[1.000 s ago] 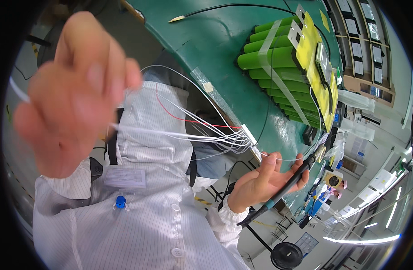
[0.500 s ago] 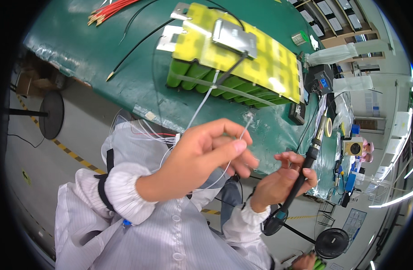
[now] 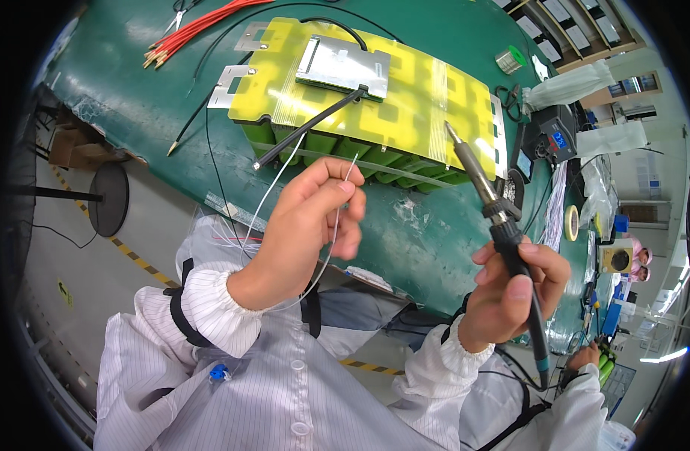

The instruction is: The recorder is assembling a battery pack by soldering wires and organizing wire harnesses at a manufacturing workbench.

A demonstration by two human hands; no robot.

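My left hand (image 3: 296, 225) is closed in a pinch on a thin silvery solder wire (image 3: 331, 244); its tip sticks up past the fingers and its tail loops down by my sleeve. In my right hand (image 3: 510, 304) is a black-handled soldering iron (image 3: 502, 222), its metal tip pointing up and left, overlapping the pack's right part in view. Beyond both hands lies a battery pack (image 3: 412, 94) with a yellow top sheet over green cells. A silver module (image 3: 345, 68) sits on it. From the module a black sleeved cable (image 3: 307, 131) reaches the near edge, beside a thin white wire (image 3: 273, 188).
Red wires (image 3: 198, 30) and scissors (image 3: 177, 16) lie at the back left. A solder spool (image 3: 510, 59), soldering station (image 3: 549, 139) and tape roll (image 3: 572, 223) stand right on the green bench mat (image 3: 134, 90). Another person's hand (image 3: 585, 356) is at lower right, near green cells.
The soldering iron has swung left, its tip now in front of the pack's right part. My left hand has moved left and up with the solder wire. The view has shifted slightly.
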